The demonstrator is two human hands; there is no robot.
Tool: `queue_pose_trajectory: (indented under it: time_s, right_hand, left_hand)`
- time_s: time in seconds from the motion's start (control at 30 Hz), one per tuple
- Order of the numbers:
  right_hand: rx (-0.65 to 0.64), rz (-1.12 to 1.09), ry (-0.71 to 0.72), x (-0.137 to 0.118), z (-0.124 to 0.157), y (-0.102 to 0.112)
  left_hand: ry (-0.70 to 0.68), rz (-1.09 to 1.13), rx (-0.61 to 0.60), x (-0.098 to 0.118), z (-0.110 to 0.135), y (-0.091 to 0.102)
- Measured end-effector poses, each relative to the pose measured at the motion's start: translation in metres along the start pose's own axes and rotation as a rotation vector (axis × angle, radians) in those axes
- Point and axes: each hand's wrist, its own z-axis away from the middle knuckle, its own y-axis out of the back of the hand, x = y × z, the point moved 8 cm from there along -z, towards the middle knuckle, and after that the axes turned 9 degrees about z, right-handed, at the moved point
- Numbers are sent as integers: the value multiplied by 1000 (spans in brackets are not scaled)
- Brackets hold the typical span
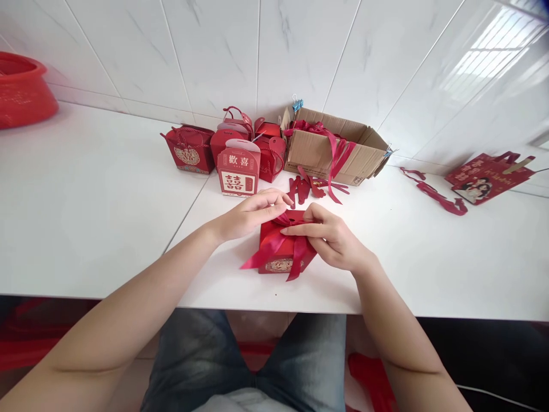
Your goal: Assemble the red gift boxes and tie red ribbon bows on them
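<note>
A red gift box with a gold round emblem stands on the table right in front of me. A crimson satin ribbon is looped across its top, and two tails hang down the front. My left hand is at the box's upper left, thumb and fingers closed on a loop of the ribbon. From the right, my right hand grips the ribbon, its index finger stretched to the middle of the bow. Part of the bow is hidden under the fingers.
Several red boxes stand by the wall, one marked double happiness. A cardboard box holds ribbon, with red paper tags before it. A red bag and ribbon strip lie right; a red basin sits left.
</note>
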Motion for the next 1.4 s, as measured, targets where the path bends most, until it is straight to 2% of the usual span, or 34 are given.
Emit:
queue_pose_trajectory:
  time_s: [0.1,0.37,0.47,0.63,0.73,1.03,1.2,1.4]
  right_hand:
    - [-28,-6,13,-1,0,-1]
    - [-66,15,63,-4,1,0]
    - [-8,23,52,-4,1,3]
    - [108,36,-72,2,1,8]
    - [125,39,-47,-1,0,9]
    - [30,11,26,-1,2,4]
    - [35,8,2,-1,2,4]
    - [-4,12,43,-4,3,0]
  left_hand:
    - [-37,-73,56,0,-1,3]
    - [-72,-233,82,0,0,7]
    - [-106,-237,88,3,1,8]
    - [-165,-257,109,7,2,9]
    - [-180,-274,116,8,2,8]
    - [-192,-372,175,12,3,12]
    - [-194,-341,152,10,2,10]
    - [-167,-341,156,8,2,11]
